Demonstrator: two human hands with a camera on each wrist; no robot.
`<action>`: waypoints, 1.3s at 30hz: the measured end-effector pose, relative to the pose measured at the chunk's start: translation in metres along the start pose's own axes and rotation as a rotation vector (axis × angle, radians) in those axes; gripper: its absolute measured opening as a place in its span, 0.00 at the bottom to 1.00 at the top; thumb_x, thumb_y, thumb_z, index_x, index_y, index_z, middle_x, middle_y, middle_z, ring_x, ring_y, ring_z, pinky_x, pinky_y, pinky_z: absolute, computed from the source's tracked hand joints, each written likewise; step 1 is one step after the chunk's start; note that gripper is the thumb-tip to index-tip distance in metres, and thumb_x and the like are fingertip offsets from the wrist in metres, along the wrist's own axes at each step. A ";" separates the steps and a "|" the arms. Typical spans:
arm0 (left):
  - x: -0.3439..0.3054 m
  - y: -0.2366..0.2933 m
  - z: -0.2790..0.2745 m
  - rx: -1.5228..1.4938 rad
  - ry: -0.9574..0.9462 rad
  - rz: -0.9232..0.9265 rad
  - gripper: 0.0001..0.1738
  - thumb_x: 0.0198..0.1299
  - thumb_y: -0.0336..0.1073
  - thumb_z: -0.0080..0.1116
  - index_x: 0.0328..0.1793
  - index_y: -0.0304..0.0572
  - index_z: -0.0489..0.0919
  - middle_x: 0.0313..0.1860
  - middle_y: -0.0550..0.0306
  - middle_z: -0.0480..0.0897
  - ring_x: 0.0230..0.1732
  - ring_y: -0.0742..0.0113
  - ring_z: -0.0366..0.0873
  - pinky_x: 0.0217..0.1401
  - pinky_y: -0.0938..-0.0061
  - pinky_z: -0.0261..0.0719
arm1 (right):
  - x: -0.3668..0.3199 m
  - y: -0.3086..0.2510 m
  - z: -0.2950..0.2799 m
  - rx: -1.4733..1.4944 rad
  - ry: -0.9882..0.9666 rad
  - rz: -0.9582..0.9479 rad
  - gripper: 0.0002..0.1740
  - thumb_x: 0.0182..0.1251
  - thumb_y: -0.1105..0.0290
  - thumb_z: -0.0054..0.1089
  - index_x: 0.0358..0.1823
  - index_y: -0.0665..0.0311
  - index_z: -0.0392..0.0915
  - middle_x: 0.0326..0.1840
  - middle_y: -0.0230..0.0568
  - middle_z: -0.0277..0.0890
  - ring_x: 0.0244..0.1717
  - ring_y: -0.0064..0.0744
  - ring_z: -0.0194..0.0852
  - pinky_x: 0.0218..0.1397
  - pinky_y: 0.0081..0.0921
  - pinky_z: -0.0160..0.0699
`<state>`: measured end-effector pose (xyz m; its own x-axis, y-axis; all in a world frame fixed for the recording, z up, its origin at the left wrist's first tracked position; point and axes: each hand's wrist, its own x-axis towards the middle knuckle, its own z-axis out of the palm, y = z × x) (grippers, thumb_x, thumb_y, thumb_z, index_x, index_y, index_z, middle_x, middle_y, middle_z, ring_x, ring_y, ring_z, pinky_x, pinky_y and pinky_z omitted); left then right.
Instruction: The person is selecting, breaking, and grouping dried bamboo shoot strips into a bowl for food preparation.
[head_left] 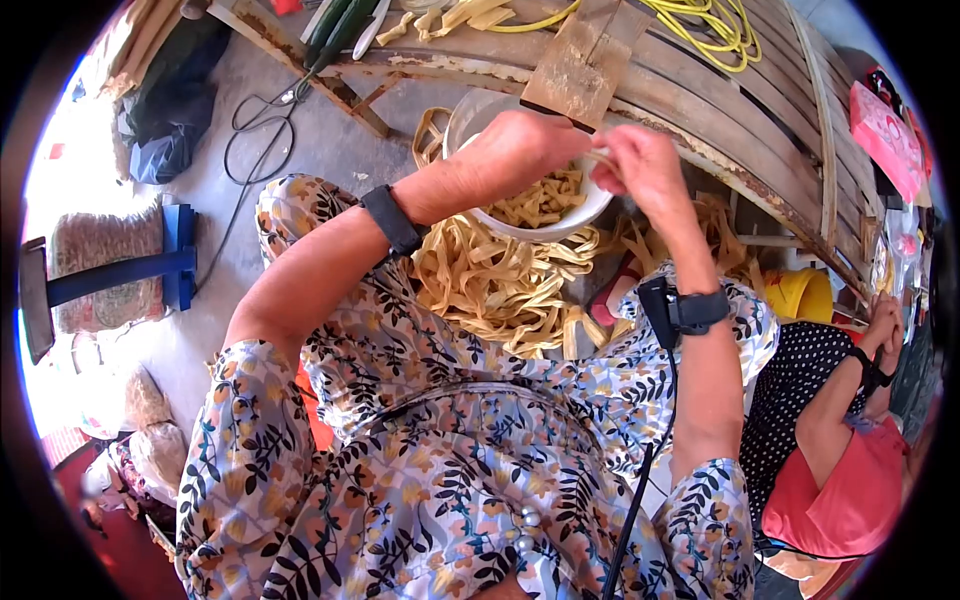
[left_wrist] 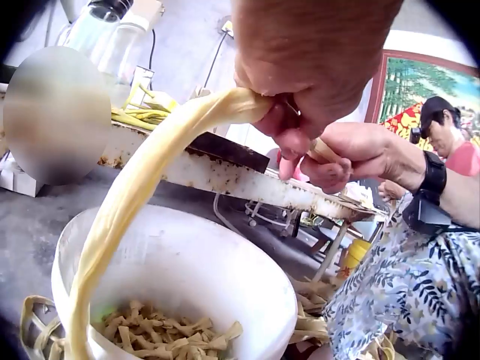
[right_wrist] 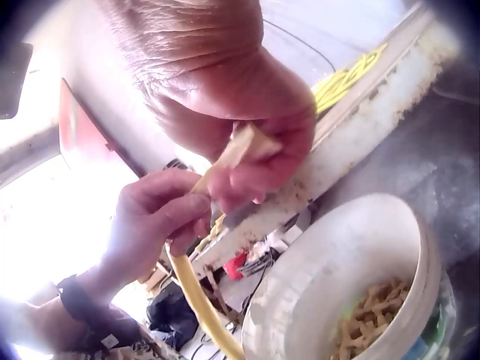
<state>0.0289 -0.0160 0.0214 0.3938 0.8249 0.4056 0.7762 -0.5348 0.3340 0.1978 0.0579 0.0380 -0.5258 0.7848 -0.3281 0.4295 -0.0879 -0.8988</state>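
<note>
Both hands meet above a white bucket (left_wrist: 202, 247) in front of a slatted bench. My left hand (head_left: 515, 150) grips a long, soft, pale yellow strip (left_wrist: 131, 184), which hangs from it down past the bucket's rim. Close beside it, my right hand (head_left: 645, 175) pinches a short end (right_wrist: 244, 146) of pale yellow strip between curled fingers, and this piece reaches across to the left fingers. Short tan pieces (head_left: 540, 203) lie heaped in the bucket. Part of the left fingers is hidden behind the hand in the head view.
Loose pale strips (head_left: 495, 285) pile on the floor between my legs. A wooden board (head_left: 580, 75) with a dark edge lies on the rusty-edged bench (head_left: 690, 135), near a coiled yellow cord (head_left: 715, 40). Another person (head_left: 840, 480) sits at right, by a yellow bucket (head_left: 800, 295).
</note>
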 end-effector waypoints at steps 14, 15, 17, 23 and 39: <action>-0.009 -0.023 -0.021 -0.873 -0.201 -0.327 0.11 0.61 0.34 0.48 0.45 0.35 0.73 0.32 0.60 0.77 0.42 0.72 0.73 0.50 0.77 0.69 | -0.025 -0.004 0.008 0.386 -0.771 -0.095 0.21 0.57 0.57 0.60 0.41 0.69 0.77 0.18 0.23 0.68 0.14 0.07 0.55 0.16 0.08 0.50; -0.006 -0.021 -0.024 -0.957 -0.192 -0.339 0.11 0.62 0.35 0.48 0.45 0.35 0.72 0.31 0.61 0.77 0.39 0.73 0.73 0.48 0.79 0.70 | -0.026 -0.005 0.006 0.411 -0.766 -0.138 0.22 0.56 0.56 0.61 0.41 0.69 0.77 0.17 0.21 0.67 0.14 0.07 0.55 0.16 0.08 0.49; -0.003 -0.018 -0.029 -1.126 -0.177 -0.361 0.12 0.63 0.36 0.46 0.46 0.35 0.71 0.29 0.63 0.75 0.35 0.75 0.72 0.44 0.82 0.70 | -0.026 -0.006 0.003 0.352 -0.768 -0.198 0.24 0.54 0.54 0.62 0.42 0.69 0.77 0.14 0.18 0.62 0.14 0.08 0.55 0.17 0.08 0.49; -0.003 -0.022 -0.027 -1.322 -0.261 -0.517 0.13 0.64 0.40 0.45 0.37 0.40 0.75 0.21 0.70 0.71 0.23 0.88 0.65 0.22 0.92 0.61 | -0.034 -0.022 0.002 0.350 -0.704 -0.249 0.22 0.57 0.61 0.60 0.47 0.71 0.74 0.18 0.20 0.65 0.14 0.08 0.56 0.17 0.08 0.51; 0.002 0.002 0.038 -1.754 0.210 -0.878 0.10 0.59 0.34 0.52 0.41 0.34 0.74 0.31 0.60 0.76 0.22 0.78 0.70 0.22 0.88 0.68 | -0.005 -0.001 0.016 -0.549 0.385 -0.827 0.19 0.46 0.61 0.65 0.42 0.57 0.78 0.33 0.32 0.70 0.38 0.32 0.69 0.38 0.23 0.69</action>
<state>0.0501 -0.0088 -0.0093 0.0822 0.9569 -0.2786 -0.6175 0.2683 0.7394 0.1885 0.0437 0.0357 -0.5797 0.6234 0.5247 0.3676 0.7748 -0.5143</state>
